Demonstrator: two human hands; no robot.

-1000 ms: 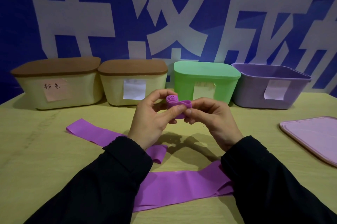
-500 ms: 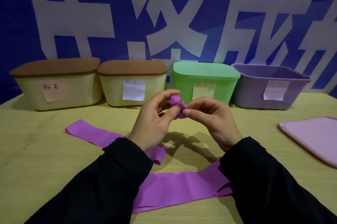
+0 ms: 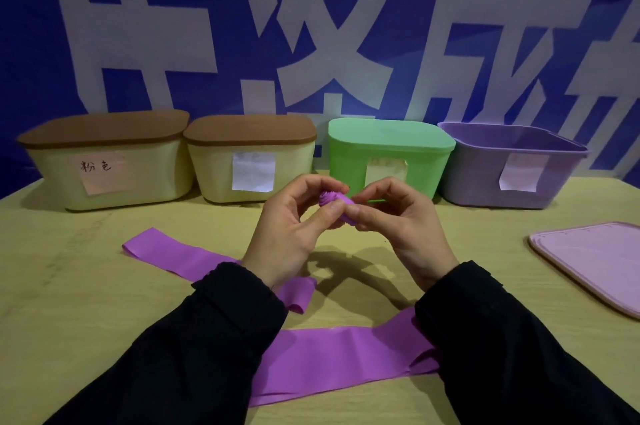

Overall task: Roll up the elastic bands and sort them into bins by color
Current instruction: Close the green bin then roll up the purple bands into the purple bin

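**A:** What do you have in the centre of the frame?

**B:** I see both hands raised above the table (image 3: 69,286). The left hand (image 3: 287,234) and right hand (image 3: 401,227) meet at a small purple roll (image 3: 334,204); the fingers of each are curled and pinch it, left thumb across its front. The coiled end faces the camera.

**A:** And the rest of the band?

**B:** A loose purple band (image 3: 332,359) lies flat at lower centre, running under both black sleeves. Another purple strip (image 3: 173,255) stretches from centre left toward the left wrist. I can't tell whether they are one piece.

**A:** The bins?

**B:** Four in a row across the middle, against the blue banner (image 3: 346,26). From the left: a cream bin (image 3: 107,175) with a brown lid and a pink handwritten label, a second cream bin (image 3: 249,165) with a white label, a green bin (image 3: 391,154) with its lid on, and a purple bin (image 3: 512,171), uncovered. A pink lid (image 3: 595,265) lies flat at the right edge.
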